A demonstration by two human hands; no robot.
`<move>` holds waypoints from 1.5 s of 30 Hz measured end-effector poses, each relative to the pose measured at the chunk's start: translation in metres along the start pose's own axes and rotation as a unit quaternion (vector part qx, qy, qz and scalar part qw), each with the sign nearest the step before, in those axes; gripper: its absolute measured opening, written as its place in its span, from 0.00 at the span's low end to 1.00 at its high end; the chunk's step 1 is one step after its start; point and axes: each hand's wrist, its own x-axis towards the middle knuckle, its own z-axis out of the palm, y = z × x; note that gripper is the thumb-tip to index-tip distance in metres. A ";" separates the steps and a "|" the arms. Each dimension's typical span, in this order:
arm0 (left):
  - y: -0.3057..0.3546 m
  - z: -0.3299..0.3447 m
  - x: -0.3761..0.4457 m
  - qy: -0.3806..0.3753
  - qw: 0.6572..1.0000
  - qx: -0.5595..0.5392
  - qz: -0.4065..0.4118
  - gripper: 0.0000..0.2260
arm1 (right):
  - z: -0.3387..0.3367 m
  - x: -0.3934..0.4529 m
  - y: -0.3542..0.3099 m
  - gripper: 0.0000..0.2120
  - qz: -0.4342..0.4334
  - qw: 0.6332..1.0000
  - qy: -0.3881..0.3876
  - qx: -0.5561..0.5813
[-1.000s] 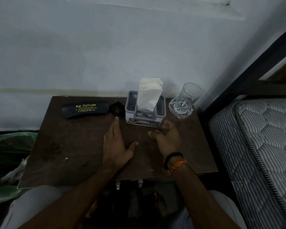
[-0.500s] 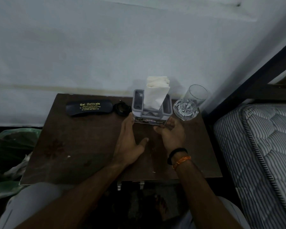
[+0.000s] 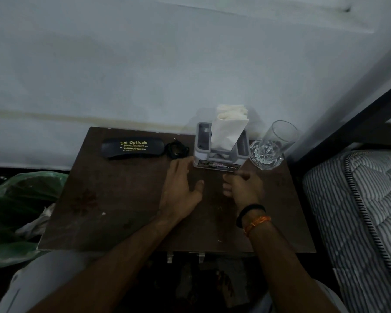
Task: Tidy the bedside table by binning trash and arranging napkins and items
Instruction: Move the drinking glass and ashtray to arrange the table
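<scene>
A grey napkin holder (image 3: 217, 162) stands at the back of the dark brown bedside table (image 3: 122, 204), with folded white napkins (image 3: 228, 129) upright in it. My left hand (image 3: 181, 188) lies flat on the table, fingers straight, fingertips at the holder's front left corner. My right hand (image 3: 244, 188) hovers just in front of the holder's right corner, fingers loosely curled and holding nothing. A black spectacle case (image 3: 132, 147) lies at the back left, with a small black item (image 3: 176, 150) beside it. A clear glass (image 3: 272, 145) stands right of the holder.
A bin lined with a green bag (image 3: 14, 213) holding white paper sits left of the table. A striped mattress (image 3: 359, 211) and dark bed frame (image 3: 348, 118) are on the right. The wall runs directly behind the table. Small white crumbs dot the tabletop.
The napkin holder has moved back toward the wall and nearer the glass. Both hands followed it forward and now sit just in front of it.
</scene>
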 end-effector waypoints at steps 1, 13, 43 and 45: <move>-0.002 -0.010 0.004 0.020 0.999 0.037 0.000 0.23 | 0.006 -0.005 0.000 0.08 -0.011 0.999 -0.020 -0.027; -0.047 -0.116 0.052 -0.001 0.949 0.306 -0.070 0.31 | 0.072 -0.045 -0.012 0.03 -0.340 0.868 -0.153 -0.329; -0.084 -0.147 0.073 -0.018 0.966 0.244 -0.086 0.29 | 0.144 -0.027 -0.009 0.20 -0.354 0.785 -0.029 -0.508; -0.085 -0.149 0.073 -0.012 0.966 0.242 -0.089 0.29 | 0.144 -0.024 -0.010 0.17 -0.354 0.783 -0.032 -0.511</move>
